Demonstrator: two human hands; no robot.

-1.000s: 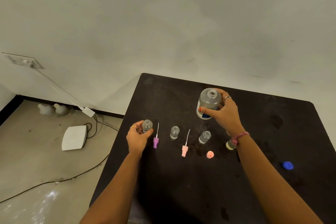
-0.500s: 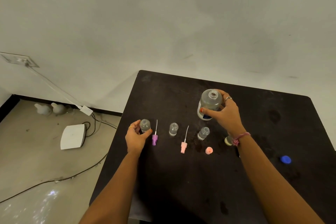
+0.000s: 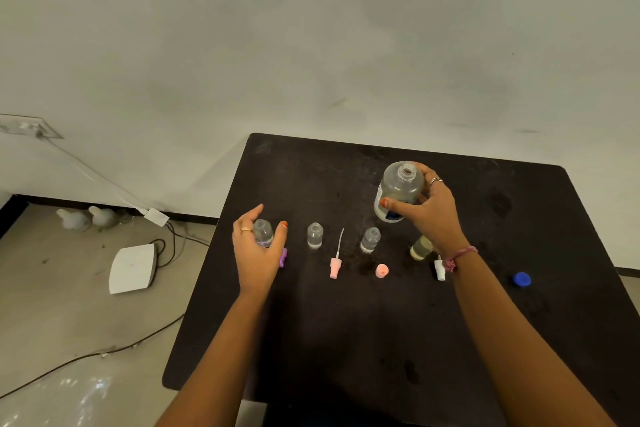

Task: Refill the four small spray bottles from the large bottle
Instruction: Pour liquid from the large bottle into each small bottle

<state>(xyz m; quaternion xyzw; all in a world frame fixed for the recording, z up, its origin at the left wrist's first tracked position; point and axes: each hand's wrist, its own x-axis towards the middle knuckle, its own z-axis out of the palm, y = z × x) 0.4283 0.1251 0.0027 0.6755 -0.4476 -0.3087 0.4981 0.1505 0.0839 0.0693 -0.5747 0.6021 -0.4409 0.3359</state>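
Left hand loosened on small bottle, grip unclear | right hand clamps large bottle

Reaches in from 7 o'clock, cupping the small bottle in the left hand, thumb at its 3 o'clock, fingers at 9. Stretches in from 5 o'clock, gripping the large bottle with the right hand, thumb toward 9 o'clock.

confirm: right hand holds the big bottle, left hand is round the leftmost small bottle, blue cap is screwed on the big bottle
No: in the head view the big bottle is open and the blue cap lies on the table, far right. The right hand holds it; the left hand is round the leftmost small bottle.
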